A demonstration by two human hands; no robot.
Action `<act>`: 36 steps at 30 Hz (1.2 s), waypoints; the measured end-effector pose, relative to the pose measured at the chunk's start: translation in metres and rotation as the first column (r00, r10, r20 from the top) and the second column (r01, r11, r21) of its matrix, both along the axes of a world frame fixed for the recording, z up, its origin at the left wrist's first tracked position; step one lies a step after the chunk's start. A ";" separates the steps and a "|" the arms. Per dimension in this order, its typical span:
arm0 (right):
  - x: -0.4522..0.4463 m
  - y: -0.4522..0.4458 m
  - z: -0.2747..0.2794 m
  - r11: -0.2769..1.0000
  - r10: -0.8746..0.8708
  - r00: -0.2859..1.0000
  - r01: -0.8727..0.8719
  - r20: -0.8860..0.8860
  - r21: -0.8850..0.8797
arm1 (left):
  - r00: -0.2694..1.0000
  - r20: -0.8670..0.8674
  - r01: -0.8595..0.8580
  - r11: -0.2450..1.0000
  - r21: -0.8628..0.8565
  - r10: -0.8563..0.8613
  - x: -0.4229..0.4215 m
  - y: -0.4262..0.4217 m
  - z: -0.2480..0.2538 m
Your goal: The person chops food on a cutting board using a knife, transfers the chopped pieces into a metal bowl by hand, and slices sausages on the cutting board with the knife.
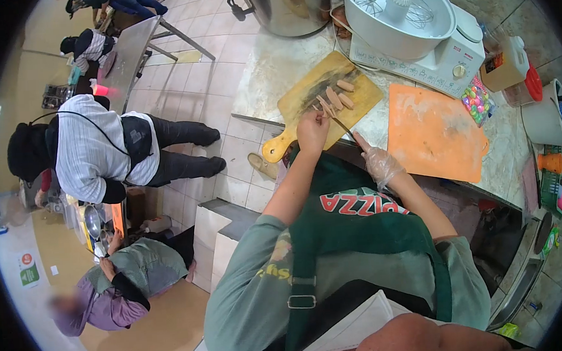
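My left hand (313, 132) is closed over the near edge of a yellow wooden cutting board (369, 94), its fingertips pinching a thin pinkish-brown sausage strip. Several more sausage pieces (335, 98) lie on the board just beyond those fingers. In a clear plastic glove, my right hand (383, 165) grips a knife (348, 130) by its handle. The blade points toward the left fingertips and the sausage pieces; whether it touches one I cannot tell. The board's round handle (278, 146) juts past the table edge.
An orange cutting board (434, 131) lies to the right. Behind stand a white mixer (407, 23) and a big metal pot (290, 7); bottles (504, 62) and a candy bag (478, 102) are at right. Co-workers (102, 144) stand at the left.
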State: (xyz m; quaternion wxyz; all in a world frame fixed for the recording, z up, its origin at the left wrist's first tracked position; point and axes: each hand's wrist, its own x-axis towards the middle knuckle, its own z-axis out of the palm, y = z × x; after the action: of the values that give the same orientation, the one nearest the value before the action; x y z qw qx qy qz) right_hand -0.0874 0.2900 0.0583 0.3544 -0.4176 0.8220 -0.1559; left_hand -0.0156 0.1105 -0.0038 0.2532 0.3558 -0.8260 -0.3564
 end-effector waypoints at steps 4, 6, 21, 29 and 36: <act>0.001 0.003 -0.007 0.991 -0.016 1.000 0.018 0.017 -0.132 | 1.000 0.017 0.007 0.999 0.042 -0.007 0.000 0.002 0.012; 0.001 0.001 -0.012 0.989 -0.024 1.000 0.026 0.019 -0.144 | 0.998 0.054 0.018 0.999 0.039 -0.020 -0.002 0.000 0.011; -0.011 -0.007 0.003 0.991 -0.121 0.989 0.126 0.086 -0.047 | 0.982 0.186 -0.026 0.999 0.033 0.020 0.017 -0.025 0.022; -0.008 -0.015 0.004 0.997 -0.070 0.996 0.072 0.052 -0.030 | 0.985 0.168 -0.065 0.990 0.125 0.044 0.011 -0.023 0.026; -0.009 -0.002 -0.013 0.973 -0.078 0.997 0.081 0.023 -0.214 | 0.970 0.225 0.142 0.970 -0.200 -0.095 -0.002 -0.022 0.026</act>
State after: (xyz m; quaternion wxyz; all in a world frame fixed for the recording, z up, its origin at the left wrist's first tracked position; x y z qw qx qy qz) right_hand -0.0959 0.2877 0.0452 0.3064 -0.4190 0.8139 -0.2610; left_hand -0.0179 0.0887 0.0221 0.1778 0.3124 -0.9019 -0.2395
